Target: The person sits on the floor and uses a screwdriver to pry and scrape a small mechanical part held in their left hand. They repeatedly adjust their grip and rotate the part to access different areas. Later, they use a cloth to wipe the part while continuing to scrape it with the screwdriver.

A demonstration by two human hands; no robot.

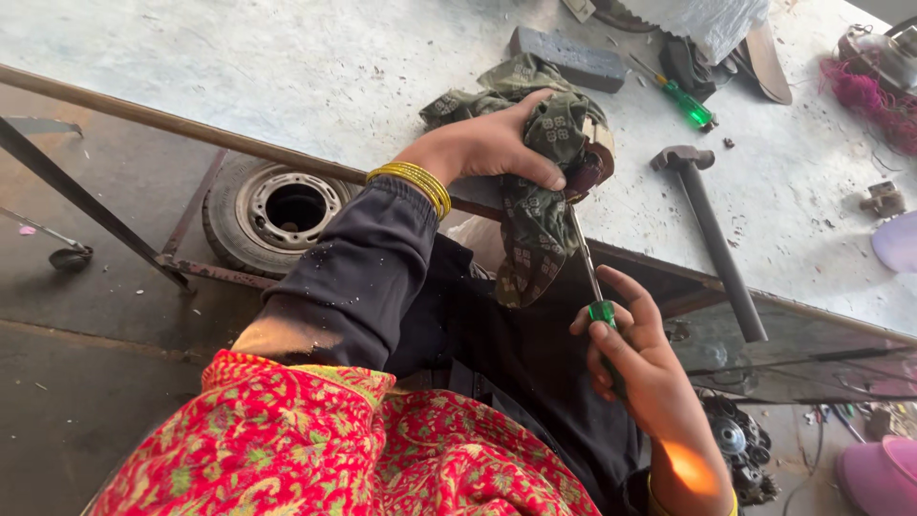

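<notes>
Bench (287,57) is the biggest thing, a grey scuffed top with a metal rail along its near edge; everything below is placed relative to the hammer (712,229) lying flat on it, head away from the person, handle toward the edge. Under the bench, far left of the hammer, one small wheel (282,208) with a tyre sits on the floor. Left of the hammer head, one patterned green cloth (530,182) is bunched over a small brown part (594,164) at the bench edge and hangs down over the rail. Left hand (497,143), yellow bangles at the wrist, has its grip closed down over cloth and part, pinning both to the bench. Right hand (635,358), below and left of the hammer handle, has fingers wrapped round the green handle of a screwdriver (585,258); the shaft runs up to the part, tip hidden at the cloth. Cloth covers most of the part, so the contact point can't be seen. Above the hammer: one second green-handled screwdriver (683,100), one grey rectangular block (568,57) further left, and one dark flat blade (764,62). Right of the hammer: pink frayed threads (874,100) and one small metal bit (884,199). Below the hammer, under the bench, a pile of dark gears (735,444). Count: hammers one, screwdrivers two, cloths one, wheels one.
</notes>
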